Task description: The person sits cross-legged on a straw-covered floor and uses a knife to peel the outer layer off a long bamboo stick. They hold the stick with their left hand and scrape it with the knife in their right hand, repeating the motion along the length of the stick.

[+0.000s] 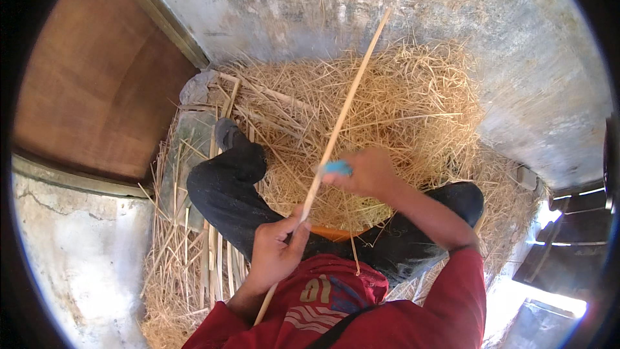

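A long, pale wooden stick (349, 100) slants from beside my lap up toward the far wall. My left hand (279, 249) is closed around its lower part, thumb along the stick. Farther up, my right hand (368, 171) grips a small blue-handled tool (338, 167), blurred by motion. The tool's working end meets or nearly meets the stick; its exact kind cannot be made out. A thin strand (354, 255) hangs below my right hand toward my shirt. Part of an orange object (332, 233) shows between my legs.
A thick heap of dry straw and shavings (407, 90) lies ahead against a stained wall (439, 6). Several cut strips (210, 258) lie by my bent left leg (223, 187). A brown wooden panel (97, 77) stands at left. Dark slats (571, 232) are at right.
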Motion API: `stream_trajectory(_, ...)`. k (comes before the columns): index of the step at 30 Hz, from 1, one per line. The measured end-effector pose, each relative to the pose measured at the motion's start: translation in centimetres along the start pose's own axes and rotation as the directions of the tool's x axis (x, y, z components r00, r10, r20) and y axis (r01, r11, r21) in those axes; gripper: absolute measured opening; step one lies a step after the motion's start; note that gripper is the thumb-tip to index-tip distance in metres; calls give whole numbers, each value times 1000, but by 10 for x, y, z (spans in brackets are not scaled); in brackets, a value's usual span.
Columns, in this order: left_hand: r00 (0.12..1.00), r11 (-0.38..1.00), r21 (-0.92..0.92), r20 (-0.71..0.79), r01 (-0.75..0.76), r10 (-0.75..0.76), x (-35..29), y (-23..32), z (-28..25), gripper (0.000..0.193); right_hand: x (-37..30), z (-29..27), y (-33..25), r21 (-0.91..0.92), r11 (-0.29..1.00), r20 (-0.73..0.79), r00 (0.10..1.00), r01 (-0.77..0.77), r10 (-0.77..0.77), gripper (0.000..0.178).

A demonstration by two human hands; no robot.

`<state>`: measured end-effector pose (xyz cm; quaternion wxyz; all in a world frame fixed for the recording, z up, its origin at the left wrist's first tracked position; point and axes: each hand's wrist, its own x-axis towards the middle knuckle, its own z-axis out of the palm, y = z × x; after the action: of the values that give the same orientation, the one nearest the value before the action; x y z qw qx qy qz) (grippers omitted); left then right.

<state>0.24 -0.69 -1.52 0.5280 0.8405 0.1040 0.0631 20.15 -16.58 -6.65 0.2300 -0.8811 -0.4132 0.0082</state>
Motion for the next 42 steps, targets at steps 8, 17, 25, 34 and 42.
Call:
stream_trajectory(8, 992, 984, 125, 15, -126, 125, 7, 18, -7, 25, 18, -6, 2, -161, 973, -204, 960, 163, -194, 74)
stream_trajectory(17, 992, 961, 250, -21, -114, 123, 10, 14, -9, 21, 7, 8, -17, 13, 996, -51, 995, 85, -84, 65)
stream_trajectory(25, 983, 955, 247, -32, -166, 179, 14, 7, -9, 17, 24, 9, 9, 17, 999, -92, 995, -27, 29, 63)
stream_trajectory(34, 991, 972, 194, 17, -134, 133, 16, 15, -13, 5, 29, 3, 18, -2, 992, -175, 977, 126, -124, 67)
stream_trajectory(42, 985, 975, 146, 32, -171, 168, 12, 10, -5, 5, 54, -9, 62, 29, 953, -65, 951, -301, 302, 76)
